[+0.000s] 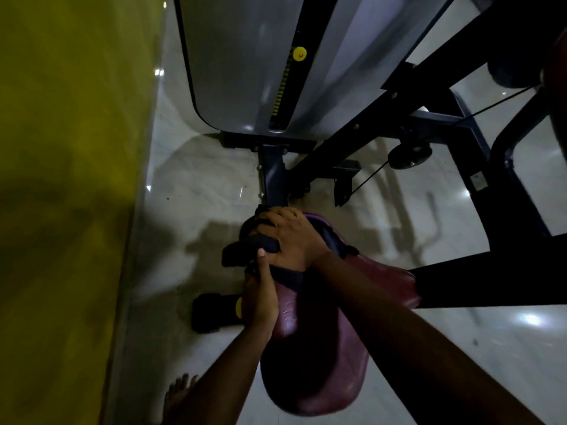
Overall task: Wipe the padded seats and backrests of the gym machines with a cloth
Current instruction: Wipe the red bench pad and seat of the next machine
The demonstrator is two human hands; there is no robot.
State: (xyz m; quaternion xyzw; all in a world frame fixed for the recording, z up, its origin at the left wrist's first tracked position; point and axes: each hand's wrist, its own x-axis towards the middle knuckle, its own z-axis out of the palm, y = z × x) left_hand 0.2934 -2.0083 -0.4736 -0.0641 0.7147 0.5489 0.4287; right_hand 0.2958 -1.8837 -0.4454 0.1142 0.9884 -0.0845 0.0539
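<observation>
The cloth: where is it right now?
In the head view, the dark cloth is bunched at the far end of the maroon seat pad, under the right hand, with the left hand gripping just below.

open pale floor (pixel 196 191) lies left of centre, hemmed by the yellow wall (pixel 61 179) along the left edge. the grey weight-stack shroud (pixel 245 72) blocks the top centre; dark frame bars (pixel 460 124) and a cable (pixel 368 176) crowd the upper right.

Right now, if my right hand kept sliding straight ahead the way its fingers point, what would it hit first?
Probably the dark upright post beyond the seat's front edge; the right hand presses the cloth toward it. Depth is unclear.
</observation>
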